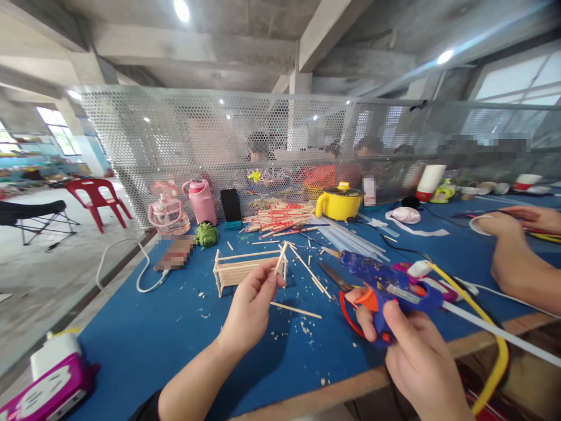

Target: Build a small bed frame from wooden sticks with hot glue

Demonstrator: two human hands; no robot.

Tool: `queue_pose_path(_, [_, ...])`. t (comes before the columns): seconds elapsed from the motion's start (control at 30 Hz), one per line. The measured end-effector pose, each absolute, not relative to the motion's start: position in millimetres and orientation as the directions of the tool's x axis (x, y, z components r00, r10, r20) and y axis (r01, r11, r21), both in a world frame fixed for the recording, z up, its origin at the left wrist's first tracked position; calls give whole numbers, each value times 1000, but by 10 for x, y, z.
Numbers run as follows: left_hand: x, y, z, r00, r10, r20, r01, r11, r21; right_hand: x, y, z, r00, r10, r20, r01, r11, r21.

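Observation:
Between its thumb and fingers, my left hand (254, 301) pinches a short wooden stick (281, 258), tilted upward. Behind that hand a small frame of thin wooden sticks (236, 272) stands on the blue table. My right hand (405, 339) is wrapped round a blue glue gun (385, 280), whose nozzle points left toward the short stick but apart from it. A long white glue stick (504, 334) runs out of the gun's back. Scissors with red handles (349, 310) lie beneath the gun. Loose sticks (296, 310) lie near the frame.
Behind are a pile of red-tipped sticks (284, 217), a yellow pot (340, 202), clear glue sticks (350, 238), green yarn (207, 234), a pink bottle (201, 202) and a phone (230, 206). Another person's hands (526, 234) work at right. A metal mesh screen (175, 134) stands behind.

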State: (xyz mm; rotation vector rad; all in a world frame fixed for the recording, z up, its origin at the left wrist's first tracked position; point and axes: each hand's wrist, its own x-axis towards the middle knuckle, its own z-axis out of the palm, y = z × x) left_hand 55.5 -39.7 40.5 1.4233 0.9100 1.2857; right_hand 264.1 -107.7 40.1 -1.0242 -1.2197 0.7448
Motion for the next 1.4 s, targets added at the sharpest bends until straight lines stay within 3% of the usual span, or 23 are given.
queue_pose_path(0.57, [612,-437,388,287,957,52,-245,21,969,2527,-953,409,116,943,311,-5,314,-949])
queue_pose_path(1.17, [584,-467,417,363,917,163,-242,-77,967,2579,-933,414,87,942,324,35,323,-946])
queue_pose_path(1.4, [579,-468,441,355,927,118,-317,0,949,2568,-949,428,146,936,321,96,309,-946])
